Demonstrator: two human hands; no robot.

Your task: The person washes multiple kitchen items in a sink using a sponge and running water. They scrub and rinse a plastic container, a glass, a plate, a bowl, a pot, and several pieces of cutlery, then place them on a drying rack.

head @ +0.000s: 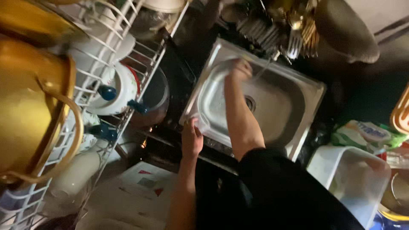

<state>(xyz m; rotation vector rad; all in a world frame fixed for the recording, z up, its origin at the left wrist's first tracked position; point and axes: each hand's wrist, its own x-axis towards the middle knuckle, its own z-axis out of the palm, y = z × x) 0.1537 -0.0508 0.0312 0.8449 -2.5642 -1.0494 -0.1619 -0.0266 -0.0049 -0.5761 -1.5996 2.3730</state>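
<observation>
Two bare hands over one steel sink (pixel 298 91) at frame centre, well apart from each other. Left hand (pixel 191 138) at the sink's near rim, lower centre, fingers curled on the edge of what looks like a large clear glass lid or dish (pixel 208 83); outline faint, exact kind impossible to tell. Right hand (pixel 241 70) further up, at the far side of the basin, closed on the same clear rim near a thin stream of water (pixel 262 70). One drain hole (pixel 250 103) beside the right forearm. Dark sleeve filling the lower centre-right.

Lower right: one translucent white plastic tub (pixel 349 179), boxy with rounded corners. Just above it, one soft package (pixel 366 134) in green and white with blue lettering, lying flat.

Left side, top to bottom: one white wire dish rack (pixel 123 47), holding two large golden pots (pixel 25 110), one white lidded dish with red trim and blue knobs (pixel 119 91), and pale plates, number hard to count. One clear glass bowl (pixel 155 96) leaning at the rack's right edge.

Lower left: white sheet (pixel 140 187) with small red and grey marks.

Upper centre, beyond the sink: a bundle of forks (pixel 298 38), some golden, some silver, count unclear. Upper right: one dark round pan (pixel 345 30).

Black countertop (pixel 349 98) around the sink; dim room, little light.
</observation>
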